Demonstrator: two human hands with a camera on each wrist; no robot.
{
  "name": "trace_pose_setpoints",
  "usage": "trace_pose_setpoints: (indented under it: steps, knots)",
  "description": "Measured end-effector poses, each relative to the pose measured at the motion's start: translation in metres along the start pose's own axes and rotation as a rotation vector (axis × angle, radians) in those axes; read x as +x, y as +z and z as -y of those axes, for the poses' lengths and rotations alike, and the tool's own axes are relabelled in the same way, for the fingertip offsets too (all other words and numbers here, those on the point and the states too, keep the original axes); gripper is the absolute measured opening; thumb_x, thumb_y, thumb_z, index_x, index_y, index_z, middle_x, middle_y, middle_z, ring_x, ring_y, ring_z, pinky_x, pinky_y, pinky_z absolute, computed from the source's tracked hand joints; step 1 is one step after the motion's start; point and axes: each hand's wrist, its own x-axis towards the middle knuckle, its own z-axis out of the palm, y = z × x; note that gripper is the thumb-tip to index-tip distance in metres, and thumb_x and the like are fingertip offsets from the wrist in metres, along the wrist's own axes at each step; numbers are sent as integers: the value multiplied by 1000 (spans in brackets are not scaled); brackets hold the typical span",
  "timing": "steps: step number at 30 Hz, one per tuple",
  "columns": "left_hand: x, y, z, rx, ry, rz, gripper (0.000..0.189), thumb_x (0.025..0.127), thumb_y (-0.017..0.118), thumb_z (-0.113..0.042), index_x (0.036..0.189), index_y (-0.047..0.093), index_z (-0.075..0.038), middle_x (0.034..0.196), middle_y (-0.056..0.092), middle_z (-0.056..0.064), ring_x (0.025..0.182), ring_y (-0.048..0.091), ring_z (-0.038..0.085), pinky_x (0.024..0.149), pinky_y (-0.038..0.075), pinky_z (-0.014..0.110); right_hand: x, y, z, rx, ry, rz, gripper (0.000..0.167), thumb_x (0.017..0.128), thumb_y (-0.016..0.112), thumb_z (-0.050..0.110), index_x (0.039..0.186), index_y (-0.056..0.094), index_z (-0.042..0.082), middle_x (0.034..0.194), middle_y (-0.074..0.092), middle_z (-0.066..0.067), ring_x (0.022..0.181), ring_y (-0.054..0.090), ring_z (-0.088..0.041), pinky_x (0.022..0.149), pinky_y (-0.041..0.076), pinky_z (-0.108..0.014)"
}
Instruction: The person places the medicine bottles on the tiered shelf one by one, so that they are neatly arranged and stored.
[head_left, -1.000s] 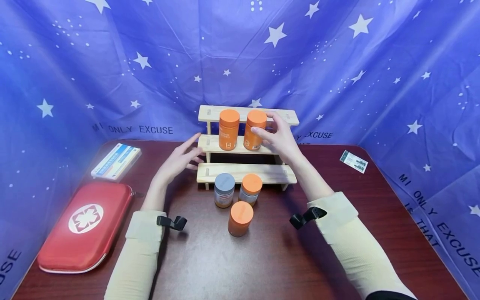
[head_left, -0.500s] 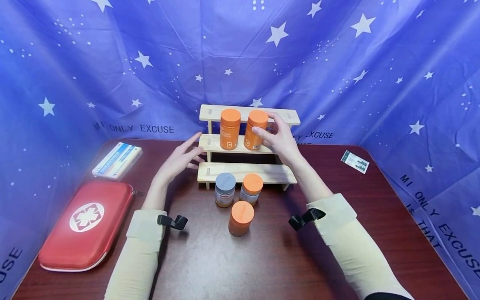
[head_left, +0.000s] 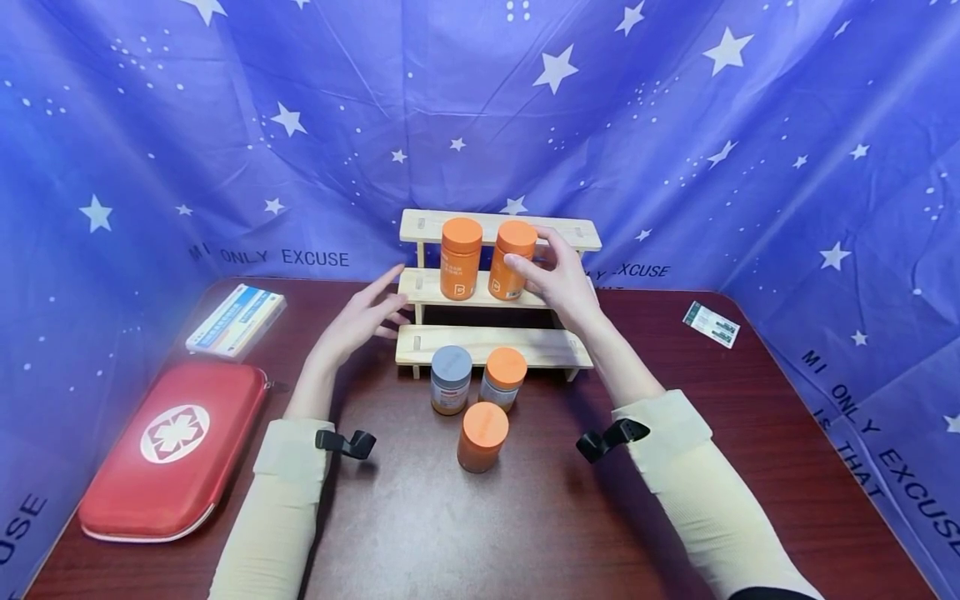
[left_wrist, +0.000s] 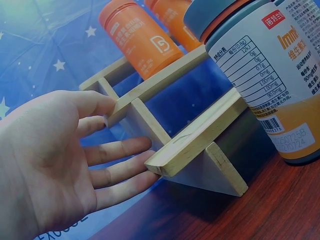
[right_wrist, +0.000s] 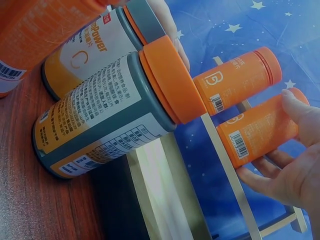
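Note:
My right hand point(head_left: 564, 282) grips an orange supplement bottle point(head_left: 504, 275) that stands upright on the middle tier of a three-tier wooden rack point(head_left: 555, 346). In the right wrist view, the thumb lies near that bottle's cap and the other fingers reach round its far side and base. Left of it, a second orange bottle point(head_left: 460, 265) stands on the same tier. At the rack's left end is my left hand point(head_left: 362, 315), its fingers loosely extended and holding nothing. The left wrist view has those fingertips point(left_wrist: 142, 145) right at the ends of the boards.
In front of the rack stand a grey-capped bottle point(head_left: 450, 382), an orange-capped bottle point(head_left: 502, 379) and an orange bottle point(head_left: 482, 442). A red first-aid case point(head_left: 123, 483) and a medicine box point(head_left: 236, 321) lie at left, a small packet point(head_left: 711, 325) at right. Starry blue cloth point(head_left: 480, 83) hangs behind.

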Motion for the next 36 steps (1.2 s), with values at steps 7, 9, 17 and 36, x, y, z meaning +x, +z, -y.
trace_pose_setpoints:
  steps: [7, 9, 17, 36]
  knots:
    - [1, 0, 1, -13, 6, 3, 67, 108, 53, -36, 166, 21, -29, 141, 59, 25, 107, 68, 32, 85, 64, 44, -1, 0, -1, 6, 15, -14, 57, 93, 78, 31, 144, 56, 26, 138, 63, -12, 121, 64, -21, 94, 60, -37]
    - [1, 0, 1, -13, 7, 4, 67, 108, 53, -36, 166, 21, -29, 141, 59, 24, 107, 68, 33, 84, 64, 42, -2, -1, -2, 20, 24, -25, 57, 92, 78, 30, 145, 55, 26, 138, 63, -12, 120, 64, -20, 97, 60, -40]
    - [1, 1, -1, 2, 2, -4, 65, 107, 53, -37, 165, 23, -33, 136, 64, 26, 104, 69, 29, 85, 64, 43, -14, -8, -4, 147, -8, -137, 55, 96, 74, 32, 145, 54, 16, 133, 63, -9, 115, 66, -20, 105, 56, -51]
    - [2, 0, -1, -7, -13, -1, 67, 107, 55, -38, 165, 22, -32, 143, 57, 26, 107, 68, 32, 85, 64, 44, -82, -19, -37, 304, -153, -387, 6, 99, 67, 7, 104, 65, 4, 90, 71, -5, 79, 73, -14, 79, 64, -29]
